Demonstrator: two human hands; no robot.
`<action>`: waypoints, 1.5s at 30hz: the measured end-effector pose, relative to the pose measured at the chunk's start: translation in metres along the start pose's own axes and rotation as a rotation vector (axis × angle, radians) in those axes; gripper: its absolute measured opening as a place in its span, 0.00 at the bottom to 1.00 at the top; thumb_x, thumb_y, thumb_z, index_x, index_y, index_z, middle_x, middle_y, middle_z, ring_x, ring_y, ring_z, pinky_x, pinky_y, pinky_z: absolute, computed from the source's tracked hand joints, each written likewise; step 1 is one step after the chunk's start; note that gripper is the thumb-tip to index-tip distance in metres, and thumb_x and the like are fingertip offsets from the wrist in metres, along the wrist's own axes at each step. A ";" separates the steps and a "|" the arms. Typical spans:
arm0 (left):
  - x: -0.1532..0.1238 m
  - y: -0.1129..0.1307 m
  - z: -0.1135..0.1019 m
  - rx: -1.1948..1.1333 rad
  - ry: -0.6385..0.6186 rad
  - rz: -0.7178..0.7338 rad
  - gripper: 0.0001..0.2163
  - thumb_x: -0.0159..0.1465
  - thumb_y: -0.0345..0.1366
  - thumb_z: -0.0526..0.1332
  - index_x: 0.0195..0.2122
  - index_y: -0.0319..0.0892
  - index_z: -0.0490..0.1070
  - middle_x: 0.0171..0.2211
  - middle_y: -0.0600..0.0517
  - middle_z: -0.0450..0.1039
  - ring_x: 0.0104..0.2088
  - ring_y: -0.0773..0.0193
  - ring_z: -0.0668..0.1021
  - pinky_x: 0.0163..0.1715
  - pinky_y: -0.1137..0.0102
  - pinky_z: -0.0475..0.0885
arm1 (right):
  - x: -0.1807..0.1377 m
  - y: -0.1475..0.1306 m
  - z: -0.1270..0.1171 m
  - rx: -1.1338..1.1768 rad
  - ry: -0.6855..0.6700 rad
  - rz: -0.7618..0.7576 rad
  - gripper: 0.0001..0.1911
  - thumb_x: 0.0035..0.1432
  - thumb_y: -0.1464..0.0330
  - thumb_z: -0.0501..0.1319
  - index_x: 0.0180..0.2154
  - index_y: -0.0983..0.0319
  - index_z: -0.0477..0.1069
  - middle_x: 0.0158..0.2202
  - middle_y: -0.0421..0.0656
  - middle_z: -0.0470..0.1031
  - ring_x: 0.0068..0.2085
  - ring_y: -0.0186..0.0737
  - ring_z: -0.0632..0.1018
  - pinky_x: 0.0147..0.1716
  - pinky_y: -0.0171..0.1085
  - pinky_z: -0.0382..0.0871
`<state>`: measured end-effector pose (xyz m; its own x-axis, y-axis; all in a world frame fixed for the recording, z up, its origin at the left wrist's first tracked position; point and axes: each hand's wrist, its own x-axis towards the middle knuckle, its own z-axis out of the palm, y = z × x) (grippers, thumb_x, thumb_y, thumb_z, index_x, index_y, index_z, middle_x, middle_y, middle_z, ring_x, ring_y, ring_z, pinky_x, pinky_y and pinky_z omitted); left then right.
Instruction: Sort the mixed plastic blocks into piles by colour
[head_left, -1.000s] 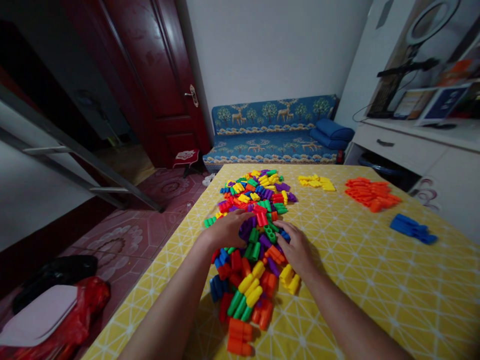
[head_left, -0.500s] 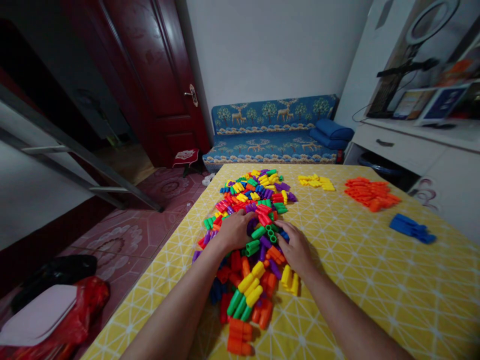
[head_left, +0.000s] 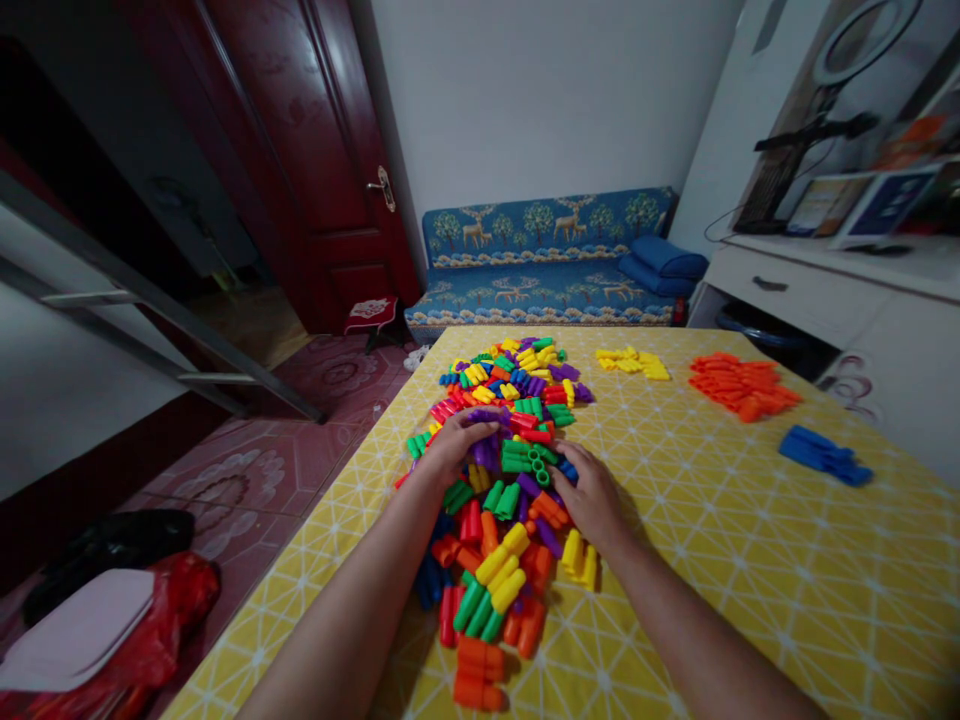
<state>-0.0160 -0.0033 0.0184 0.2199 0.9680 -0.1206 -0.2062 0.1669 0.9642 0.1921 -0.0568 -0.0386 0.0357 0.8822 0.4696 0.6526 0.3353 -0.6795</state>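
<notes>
A long heap of colourful plastic bullet-shaped building blocks (head_left: 517, 570) runs down the left part of the table, several of them joined in rows. My left hand (head_left: 459, 442) is over the middle of the heap, its fingers bent round purple blocks (head_left: 486, 452); the fingertips are partly hidden. At the heap's right side rests my right hand (head_left: 592, 490), thumb and forefinger apart. Between them lies a blue block (head_left: 568, 469), and green blocks (head_left: 529, 458) lie by the fingertips. Yellow blocks (head_left: 580, 560) are just below that hand.
On the table's right side lie separate groups of yellow blocks (head_left: 634, 364), orange blocks (head_left: 742, 385) and blue blocks (head_left: 825, 456). The tablecloth (head_left: 712, 560) is yellow with white lines. Beyond stand a blue patterned sofa (head_left: 540, 285) and a white cabinet (head_left: 795, 285).
My left hand has moved slightly up and left, with purple blocks now showing at its fingers. Green and yellow blocks beneath it are uncovered or shifted. My right hand is nearly still.
</notes>
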 end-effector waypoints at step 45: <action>-0.032 0.000 0.059 0.494 -0.032 0.524 0.14 0.57 0.44 0.67 0.30 0.38 0.71 0.26 0.54 0.69 0.28 0.69 0.70 0.28 0.75 0.64 | -0.006 -0.033 -0.010 0.769 -0.017 0.122 0.18 0.55 0.62 0.65 0.47 0.58 0.71 0.43 0.44 0.79 0.42 0.41 0.80 0.41 0.38 0.76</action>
<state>0.0333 -0.0456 0.0359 0.2394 0.8904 0.3871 0.1616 -0.4297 0.8884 0.1781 -0.0767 -0.0135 0.0578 0.9304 0.3620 -0.0634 0.3653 -0.9287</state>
